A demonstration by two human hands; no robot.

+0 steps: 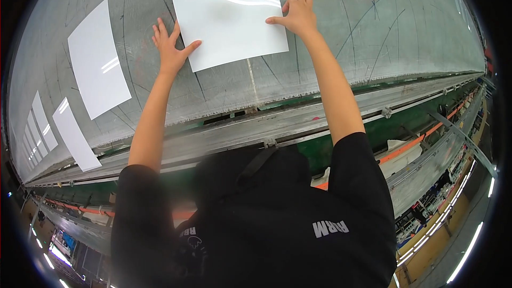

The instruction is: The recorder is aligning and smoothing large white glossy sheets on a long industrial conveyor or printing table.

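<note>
A large white glossy sheet (232, 29) lies on the grey, line-marked table (373, 48), its upper part cut off by the frame edge. My left hand (173, 48) is open beside the sheet's left edge, fingers spread, its thumb resting on the sheet. My right hand (296, 18) is at the right edge, thumb stretched onto the sheet and the other fingers bent beside the edge, apart from the thumb. To the left lie another white sheet (98, 58), a narrower one (76, 133) and several thin strips (42, 120).
The table's near edge has a long metal rail (234, 138). Below it show green surfaces (394, 122), orange bars (400, 146) and pale material. An angled metal bar (453, 130) stands at the right. Long ceiling lights appear at the lower corners of the fisheye rim.
</note>
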